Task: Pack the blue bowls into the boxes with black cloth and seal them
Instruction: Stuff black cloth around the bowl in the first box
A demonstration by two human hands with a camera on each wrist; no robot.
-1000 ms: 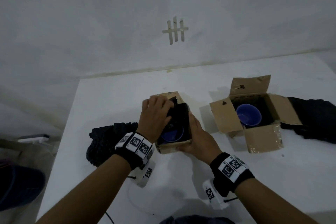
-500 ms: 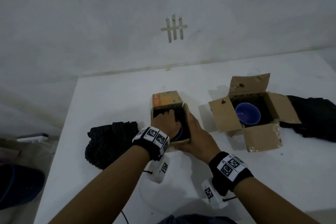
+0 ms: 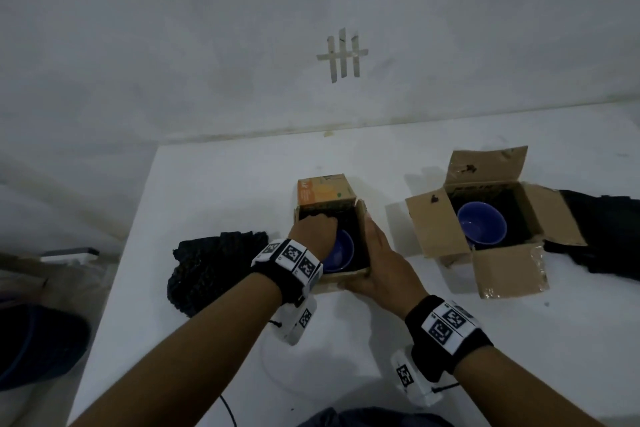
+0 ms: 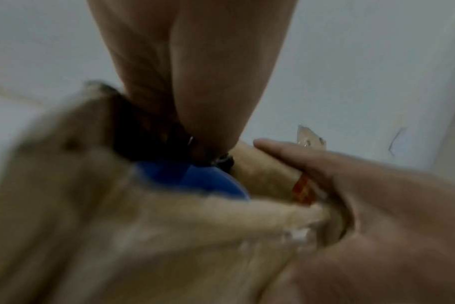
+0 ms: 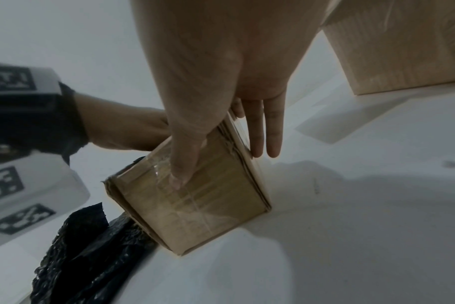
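Observation:
A small cardboard box (image 3: 346, 279) (image 5: 195, 209) stands mid-table, its orange back flap (image 3: 325, 191) raised. It holds a blue bowl (image 3: 343, 251) (image 4: 195, 179) on black cloth (image 3: 353, 222) (image 4: 138, 139). My left hand (image 3: 313, 230) (image 4: 195, 82) reaches down into the box at its far left and presses the cloth beside the bowl; its fingertips are buried. My right hand (image 3: 377, 260) (image 5: 221, 72) lies flat against the box's right side, thumb on the front face. A second box (image 3: 433, 225) to the right, flaps spread, holds another blue bowl (image 3: 481, 227) on black cloth.
A loose heap of black cloth (image 3: 214, 267) (image 5: 91, 257) lies just left of the small box. More black cloth (image 3: 602, 232) lies right of the second box (image 5: 403, 51). The white table (image 3: 225, 184) ends at the wall behind and drops off on the left.
My left hand, which held black cloth over the small box's rim, has gone down inside the box with it, uncovering the orange flap. The right hand stays on the box's side.

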